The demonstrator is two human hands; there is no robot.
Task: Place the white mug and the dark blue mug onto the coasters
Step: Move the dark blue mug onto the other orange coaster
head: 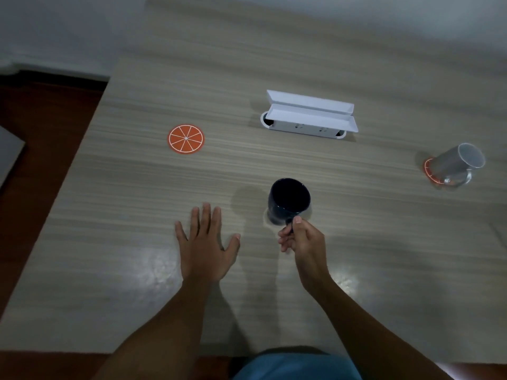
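The dark blue mug (288, 200) is near the table's middle front, with my right hand (300, 239) pinching its handle from below; whether its base touches the table I cannot tell. My left hand (204, 242) lies flat on the table with fingers spread, to the left of the mug, holding nothing. An orange-slice coaster (186, 139) lies bare at the left, beyond my left hand. At the far right the white mug (456, 160) stands on a second orange coaster (428, 167), which it mostly covers.
A white power strip box with open lids (310, 113) sits at the back centre of the wooden table (137, 270). The table's left edge drops to a dark red floor (33, 160). A wall runs behind.
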